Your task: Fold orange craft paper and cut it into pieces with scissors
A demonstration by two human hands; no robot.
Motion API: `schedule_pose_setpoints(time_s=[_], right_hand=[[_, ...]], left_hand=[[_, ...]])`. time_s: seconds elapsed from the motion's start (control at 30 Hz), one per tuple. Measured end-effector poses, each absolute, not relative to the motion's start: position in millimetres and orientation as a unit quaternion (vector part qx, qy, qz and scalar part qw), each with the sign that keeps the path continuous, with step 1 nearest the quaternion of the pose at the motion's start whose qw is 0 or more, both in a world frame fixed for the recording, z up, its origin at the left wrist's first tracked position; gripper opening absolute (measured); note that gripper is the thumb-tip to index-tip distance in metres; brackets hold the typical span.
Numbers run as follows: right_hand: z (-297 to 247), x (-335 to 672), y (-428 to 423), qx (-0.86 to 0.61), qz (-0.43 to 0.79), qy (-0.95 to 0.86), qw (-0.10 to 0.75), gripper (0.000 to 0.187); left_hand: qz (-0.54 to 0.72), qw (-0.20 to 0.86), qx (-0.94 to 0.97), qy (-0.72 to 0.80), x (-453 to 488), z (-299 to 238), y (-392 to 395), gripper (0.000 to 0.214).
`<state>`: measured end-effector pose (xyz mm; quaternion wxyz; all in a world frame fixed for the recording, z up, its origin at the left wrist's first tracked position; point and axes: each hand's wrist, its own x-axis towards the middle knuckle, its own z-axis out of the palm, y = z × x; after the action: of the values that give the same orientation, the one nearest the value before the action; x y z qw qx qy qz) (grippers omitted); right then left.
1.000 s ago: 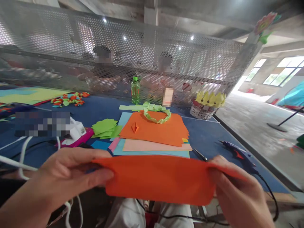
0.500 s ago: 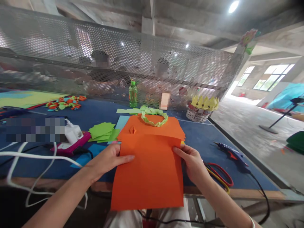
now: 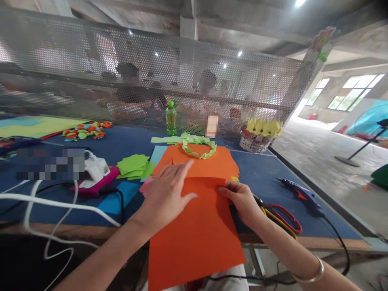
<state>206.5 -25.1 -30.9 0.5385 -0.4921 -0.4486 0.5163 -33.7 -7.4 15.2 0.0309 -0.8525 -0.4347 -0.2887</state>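
Where the blue bench (image 3: 260, 169) reaches its near edge, the orange sheet (image 3: 197, 230) lies flat and overhangs toward the person's lap. The left hand (image 3: 166, 190) rests palm down on the sheet's far left part, its grip spread and fingers stretched forward. The right hand (image 3: 241, 200) curls inward, its grip pinching the sheet's far right edge. Red-handled scissors (image 3: 283, 218) lie just beside it.
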Motion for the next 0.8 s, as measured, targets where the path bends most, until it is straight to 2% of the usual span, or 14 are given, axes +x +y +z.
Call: schedule_pose_setpoints(time_s=[0.17,0.23,0.4,0.53,0.7,0.8], right_hand=[[-30,203,-27,-0.494,0.459,-0.513,0.531,0.029],[-31,205,-27,-0.500,0.427,-0.544,0.521,0.029],[-33,217,-22,-0.506,0.345,-0.647,0.455,0.028],[-30,227,-20,-0.494,0.235,-0.746,0.380,0.011],[-30,233,-27,-0.443,0.059,-0.839,0.310,0.039],[-31,235,-36,-0.397,-0.037,-0.880,0.260,0.035]], left_hand=[[-0.209,0.025,-0.887,-0.410,-8,13,10,0.024],[-0.191,0.033,-0.893,-0.406,-6,7,13,0.016],[-0.165,0.075,-0.900,-0.396,-2,6,6,0.014],[-0.150,0.127,-0.911,-0.363,6,10,-3,0.021],[-0.163,0.199,-0.907,-0.332,16,0,-24,0.024],[-0.184,0.227,-0.901,-0.320,15,-15,-35,0.027]])
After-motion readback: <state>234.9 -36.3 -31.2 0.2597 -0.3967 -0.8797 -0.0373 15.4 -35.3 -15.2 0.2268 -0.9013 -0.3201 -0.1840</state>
